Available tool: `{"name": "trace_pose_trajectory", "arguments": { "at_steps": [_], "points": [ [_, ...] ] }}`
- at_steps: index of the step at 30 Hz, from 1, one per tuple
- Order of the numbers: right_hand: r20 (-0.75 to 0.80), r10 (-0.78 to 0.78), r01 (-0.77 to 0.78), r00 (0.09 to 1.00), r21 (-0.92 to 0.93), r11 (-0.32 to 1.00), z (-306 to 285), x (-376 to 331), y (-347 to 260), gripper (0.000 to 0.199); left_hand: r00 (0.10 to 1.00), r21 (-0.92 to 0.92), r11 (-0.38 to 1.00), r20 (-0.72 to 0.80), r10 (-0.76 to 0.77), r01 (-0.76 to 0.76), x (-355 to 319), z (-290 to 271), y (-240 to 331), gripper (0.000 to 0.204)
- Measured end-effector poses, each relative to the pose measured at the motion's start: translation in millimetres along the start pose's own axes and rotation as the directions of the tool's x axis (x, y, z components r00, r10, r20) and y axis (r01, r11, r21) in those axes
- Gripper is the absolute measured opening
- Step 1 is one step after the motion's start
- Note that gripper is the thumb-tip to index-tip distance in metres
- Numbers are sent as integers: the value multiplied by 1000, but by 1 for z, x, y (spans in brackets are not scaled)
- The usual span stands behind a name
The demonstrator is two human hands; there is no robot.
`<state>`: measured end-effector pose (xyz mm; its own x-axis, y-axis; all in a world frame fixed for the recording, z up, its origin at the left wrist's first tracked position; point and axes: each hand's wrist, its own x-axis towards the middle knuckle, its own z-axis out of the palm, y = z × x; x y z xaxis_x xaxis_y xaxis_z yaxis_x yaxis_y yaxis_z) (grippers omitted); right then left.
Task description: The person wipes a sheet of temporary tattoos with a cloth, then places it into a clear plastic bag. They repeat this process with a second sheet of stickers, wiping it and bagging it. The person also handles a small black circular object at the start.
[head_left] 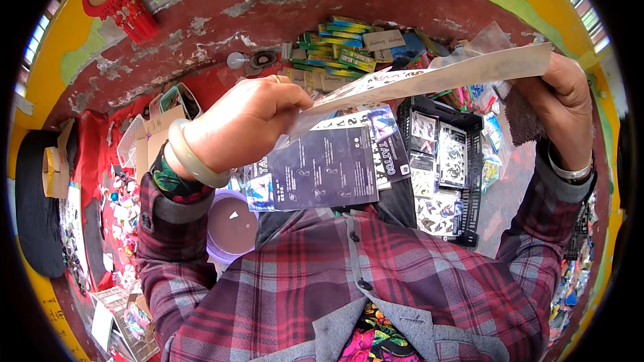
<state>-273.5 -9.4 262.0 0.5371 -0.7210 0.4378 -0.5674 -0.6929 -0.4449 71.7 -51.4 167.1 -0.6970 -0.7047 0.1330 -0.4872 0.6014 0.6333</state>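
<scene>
My left hand (248,124) is closed on the left end of a clear plastic sleeve holding a printed sticker sheet (429,77). My right hand (567,104) grips the sleeve's right end, so the sheet stretches flat between both hands at chest height. A dark printed card in a clear sleeve (322,171) lies below it on my lap, with a second sleeved sheet (382,137) behind it. A pale bangle is on my left wrist and a metal one on my right.
A black plastic crate (469,181) with several black-and-white sticker sheets sits right of my lap. Stacked small coloured boxes (342,53) lie on the red floor ahead. A lilac tub (231,228) stands at lower left, with cardboard boxes (157,134) beside it.
</scene>
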Motion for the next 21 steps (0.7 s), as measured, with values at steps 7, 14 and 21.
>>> {"name": "trace_pose_trajectory", "arguments": {
  "at_steps": [7, 14, 21],
  "points": [
    [13, -4, 4, 1000, 21, 1000, 1, -3, 3, 18, 997, -54, 998, 61, 44, -41, -2, -5, -4, 23],
    [37, 5, -3, 999, -47, 999, -2, -3, 0, 16, 993, -139, 985, 79, -90, 100, 0, -14, 2, 20],
    [29, -26, 28, 999, -77, 997, 3, 1, -6, 13, 996, -34, 997, 61, -64, 66, -2, -9, 0, 19]
  ]
}}
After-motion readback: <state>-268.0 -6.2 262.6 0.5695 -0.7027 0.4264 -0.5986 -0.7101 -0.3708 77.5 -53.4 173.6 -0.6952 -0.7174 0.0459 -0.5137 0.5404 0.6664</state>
